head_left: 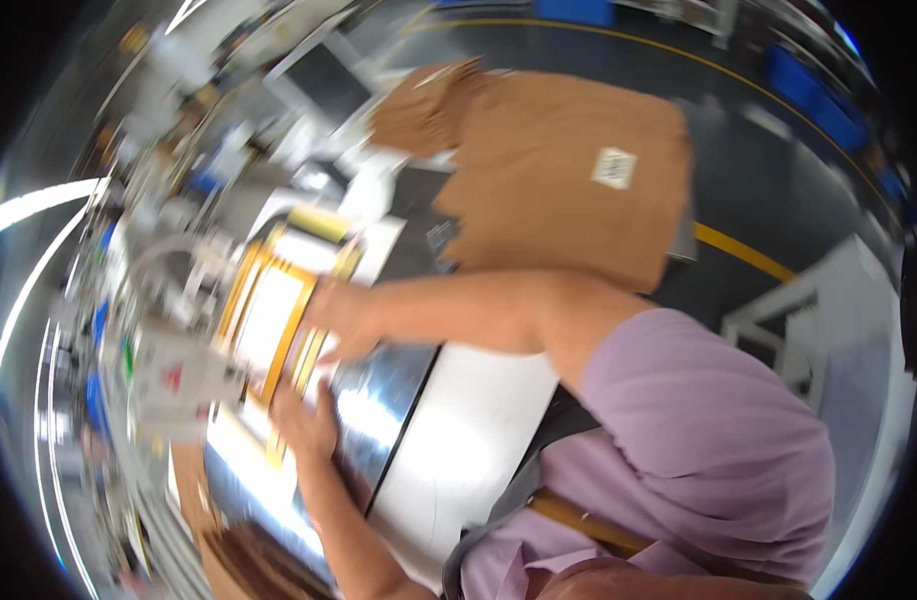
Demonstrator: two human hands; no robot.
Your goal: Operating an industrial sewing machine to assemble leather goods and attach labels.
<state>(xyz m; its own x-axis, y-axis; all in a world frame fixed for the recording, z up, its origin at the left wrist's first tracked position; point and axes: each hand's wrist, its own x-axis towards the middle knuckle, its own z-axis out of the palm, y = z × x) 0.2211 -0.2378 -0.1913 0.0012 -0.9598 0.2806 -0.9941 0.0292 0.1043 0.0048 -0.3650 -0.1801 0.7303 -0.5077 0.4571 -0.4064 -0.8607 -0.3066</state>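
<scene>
A white machine [163,380] with a red mark stands at the left, with orange-yellow rectangular frames [296,305] around a bright white panel beside it. My right hand [343,320] is at the frames' right side. My left hand [303,425] touches their lower part, thumb apart from the fingers. Both hands are blurred, so their grip is unclear. A shiny metal plate [388,390] lies under and beside them.
Brown fabric pieces [558,190], one with a white label, are stacked behind my right arm. A white worktop [463,420] is near me. A white stand [818,290] is at right. Blue bins [798,80] sit beyond a yellow floor line [738,250].
</scene>
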